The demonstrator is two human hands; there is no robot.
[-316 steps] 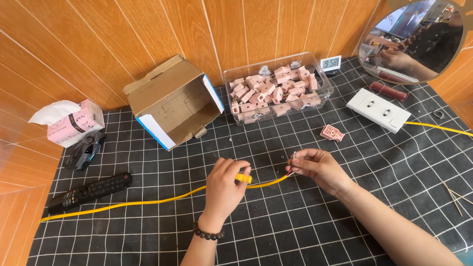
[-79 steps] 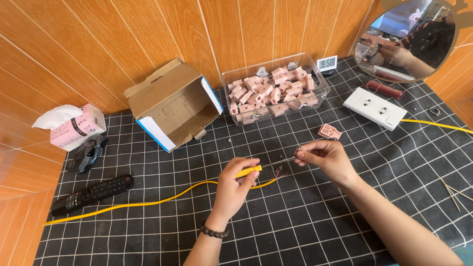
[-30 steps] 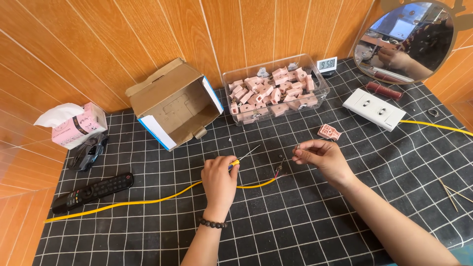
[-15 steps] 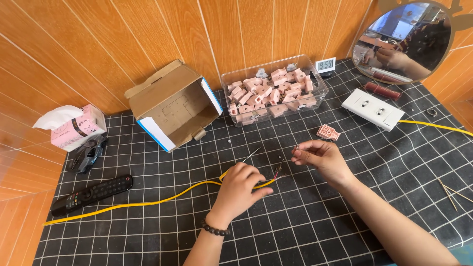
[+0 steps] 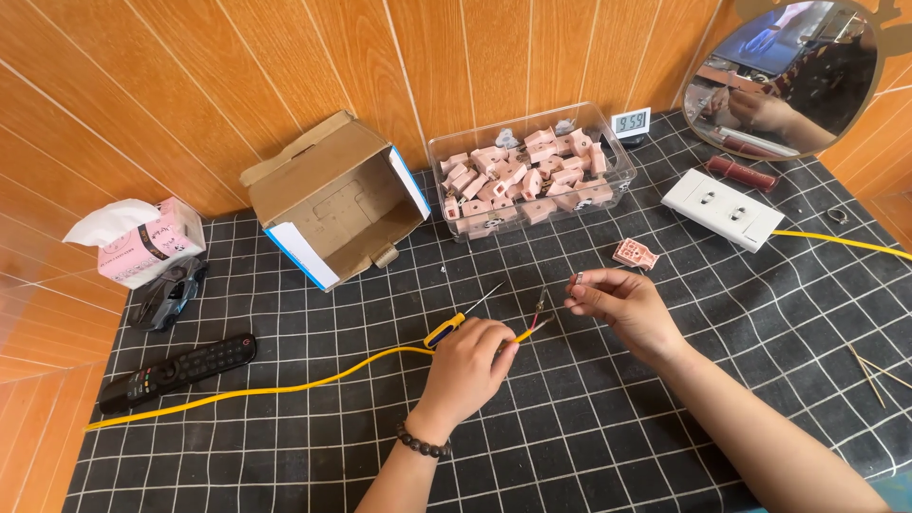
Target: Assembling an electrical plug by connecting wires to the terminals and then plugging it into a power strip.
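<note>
Two hands work near the middle of a tabletop [image 5: 665, 446] covered with a black cloth gridded in white. The left hand [image 5: 468, 366] lies palm down with its fingers curled around a small screwdriver [image 5: 463, 317] and the yellow cable [image 5: 285, 389]; the screwdriver has a yellow and blue handle, and its thin metal shaft points up and to the right, clear of the hand. The cable runs from under that hand leftward across the cloth to the tabletop's left edge, and its stripped end, with thin wires [image 5: 540, 310] sticking up, shows just right of the left hand. The right hand [image 5: 622, 309] pinches something small and slim between thumb and fingertips, just beside those wires; what it is cannot be told. Near the right hand lies a single pink connector [image 5: 635, 254]. Behind the hands stand an open cardboard box [image 5: 332, 204] tipped on its side and a clear plastic tub [image 5: 532, 171] full of pink connectors. A white power strip [image 5: 724, 209] lies to the right, a second length of yellow cable leaving it. On the left lie a black remote control [image 5: 176, 372], a grey toy car [image 5: 169, 294] and a pink tissue pack [image 5: 142, 247]. A round mirror [image 5: 784, 76] leans against the wooden wall.
</note>
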